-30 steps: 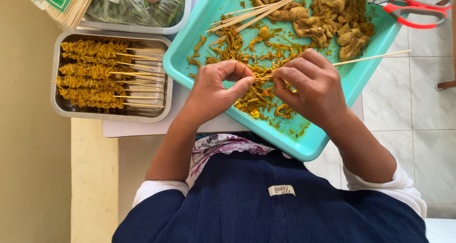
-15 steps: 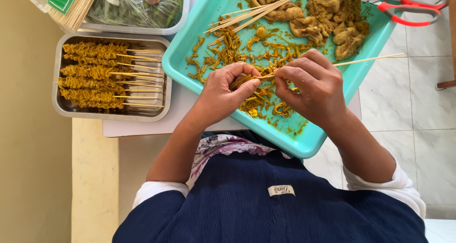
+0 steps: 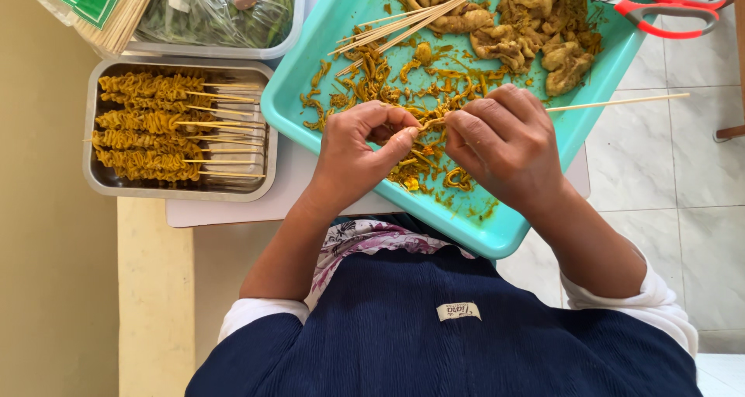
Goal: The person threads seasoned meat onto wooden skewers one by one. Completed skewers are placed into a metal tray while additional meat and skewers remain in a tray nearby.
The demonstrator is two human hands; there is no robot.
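Observation:
My right hand (image 3: 508, 141) grips a thin bamboo skewer (image 3: 621, 102) whose blunt end sticks out to the right past the tray's edge. My left hand (image 3: 358, 149) pinches a yellow, spiced strip of meat (image 3: 425, 123) at the skewer's tip, fingertips of both hands nearly touching. Both hands hover over the near part of a turquoise tray (image 3: 466, 218) strewn with yellow meat strips (image 3: 365, 86). Larger pieces of the same meat (image 3: 535, 32) are piled at the tray's far side, beside a bundle of bare skewers (image 3: 411, 20).
A metal tray (image 3: 105, 183) at the left holds several finished yellow skewers (image 3: 155, 125). Behind it sits a clear container of greens (image 3: 209, 9) and a pack of bamboo sticks (image 3: 116, 17). Red-handled scissors (image 3: 660, 1) lie on the turquoise tray's far right corner. White floor tiles (image 3: 675, 180) are at the right.
The hands have stayed over the same spot. The fingers of my left hand have shifted slightly on the meat strip at the skewer's tip.

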